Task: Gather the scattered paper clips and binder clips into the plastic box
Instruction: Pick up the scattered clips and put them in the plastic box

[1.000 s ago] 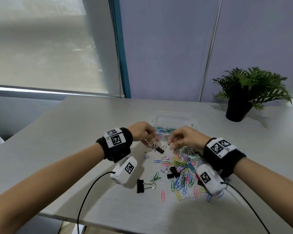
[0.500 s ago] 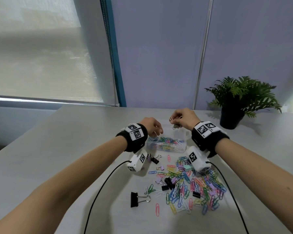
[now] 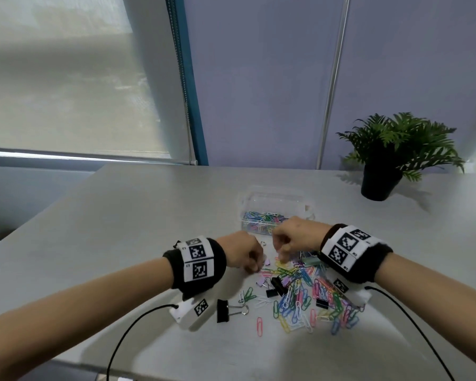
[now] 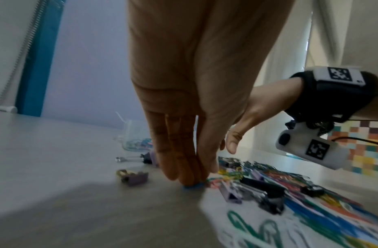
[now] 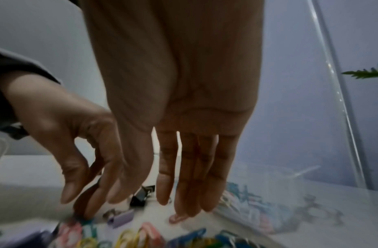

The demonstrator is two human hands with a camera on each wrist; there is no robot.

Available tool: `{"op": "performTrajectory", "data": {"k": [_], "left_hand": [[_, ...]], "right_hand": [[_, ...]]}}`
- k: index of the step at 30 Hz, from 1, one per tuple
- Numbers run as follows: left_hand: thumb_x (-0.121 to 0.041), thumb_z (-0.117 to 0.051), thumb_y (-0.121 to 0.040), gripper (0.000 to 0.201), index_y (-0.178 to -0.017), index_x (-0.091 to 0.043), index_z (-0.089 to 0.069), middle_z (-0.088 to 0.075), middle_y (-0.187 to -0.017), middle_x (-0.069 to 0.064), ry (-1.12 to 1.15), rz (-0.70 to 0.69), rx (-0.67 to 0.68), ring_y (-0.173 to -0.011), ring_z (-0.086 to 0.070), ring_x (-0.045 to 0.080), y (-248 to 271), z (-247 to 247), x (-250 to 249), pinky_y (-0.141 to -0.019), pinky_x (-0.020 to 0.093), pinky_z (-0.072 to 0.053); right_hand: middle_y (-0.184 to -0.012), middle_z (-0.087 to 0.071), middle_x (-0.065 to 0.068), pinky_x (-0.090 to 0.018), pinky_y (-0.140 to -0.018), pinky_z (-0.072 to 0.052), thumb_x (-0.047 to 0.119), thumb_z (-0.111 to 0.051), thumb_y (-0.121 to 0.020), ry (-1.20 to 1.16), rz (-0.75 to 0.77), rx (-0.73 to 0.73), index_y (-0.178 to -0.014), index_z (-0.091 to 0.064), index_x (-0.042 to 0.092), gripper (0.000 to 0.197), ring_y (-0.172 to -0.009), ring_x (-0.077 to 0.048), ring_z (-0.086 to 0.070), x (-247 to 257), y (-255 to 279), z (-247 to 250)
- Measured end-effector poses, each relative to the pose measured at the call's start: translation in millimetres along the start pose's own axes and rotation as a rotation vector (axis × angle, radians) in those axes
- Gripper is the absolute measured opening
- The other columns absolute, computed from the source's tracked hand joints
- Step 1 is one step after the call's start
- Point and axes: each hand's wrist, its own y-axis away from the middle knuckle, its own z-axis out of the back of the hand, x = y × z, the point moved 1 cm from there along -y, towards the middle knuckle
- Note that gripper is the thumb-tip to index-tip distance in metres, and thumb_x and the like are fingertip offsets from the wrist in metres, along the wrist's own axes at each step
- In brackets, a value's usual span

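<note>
A clear plastic box (image 3: 300, 199) with several coloured paper clips in it stands on the grey table (image 3: 138, 215), just beyond my hands. A heap of coloured paper clips (image 3: 300, 295) and small binder clips lies in front of it. My left hand (image 3: 252, 266) reaches down at the heap's left edge, its straight fingertips (image 4: 189, 177) pressing on a blue paper clip (image 4: 193, 186). My right hand (image 3: 280, 255) hangs beside it with fingers (image 5: 190, 193) straight and empty, just above a pink clip (image 5: 177, 218).
A big black binder clip (image 3: 222, 310) lies alone at the left of the heap. A lilac binder clip (image 4: 133, 176) and a black one (image 5: 141, 196) sit near my fingers. A potted plant (image 3: 379, 185) stands far right. Cables trail off both wrist cameras.
Half a second ago both hands were up over the box. They have come back down toward me to the far edge of the heap.
</note>
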Motion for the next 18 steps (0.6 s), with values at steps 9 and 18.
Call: {"op": "performTrajectory", "data": {"k": [9,18], "left_hand": [[-0.015,-0.066,-0.08,0.019,-0.098,-0.016,-0.069,-0.067,-0.108,0.008,-0.109,0.078,-0.212,-0.101,-0.062,0.028,-10.0,-25.2,-15.9,-0.086,0.037,-0.052],[-0.006,-0.065,-0.077,0.023,-0.099,-0.013,-0.069,-0.069,-0.105,0.01,-0.105,0.067,-0.056,-0.099,-0.063,0.027,-13.8,-20.9,-18.5,-0.088,0.037,-0.052]], "right_hand": [[-0.072,-0.046,0.007,-0.027,-0.068,-0.035,0.014,-0.065,-0.077,0.129,-0.04,-0.041,-0.079,-0.051,0.019,0.015,-0.081,-0.016,-0.046,3.5,-3.6,-23.2],[-0.063,-0.043,0.01,-0.024,-0.055,-0.032,0.009,-0.053,-0.084,0.149,-0.003,-0.053,-0.072,-0.05,0.019,0.015,-0.075,-0.015,-0.046,5.2,-1.5,-22.9]]}}
